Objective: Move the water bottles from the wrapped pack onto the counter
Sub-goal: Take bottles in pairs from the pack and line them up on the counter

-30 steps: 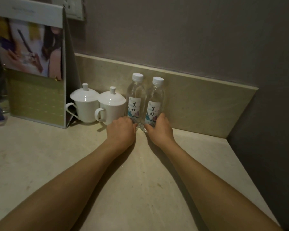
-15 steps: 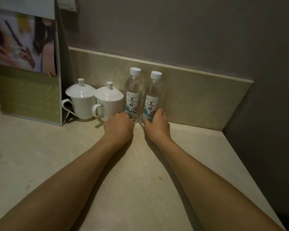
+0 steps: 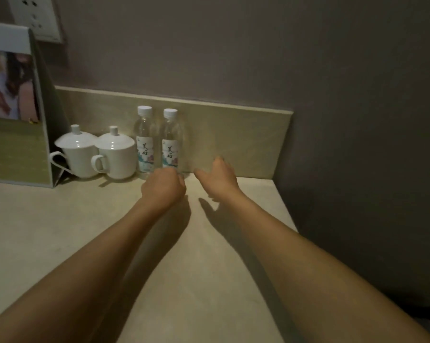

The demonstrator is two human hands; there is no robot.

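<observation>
Two water bottles (image 3: 157,141) stand upright, caps up, on the counter (image 3: 60,219).

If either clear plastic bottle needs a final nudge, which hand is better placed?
Probably left: the left hand sits at the clear white-capped bottles' bases, fingers curled; the right hand is open, off to their right.

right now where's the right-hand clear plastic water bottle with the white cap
In the head view the right clear plastic water bottle stands upright against the beige backsplash, beside its twin, just beyond the left hand.
</observation>
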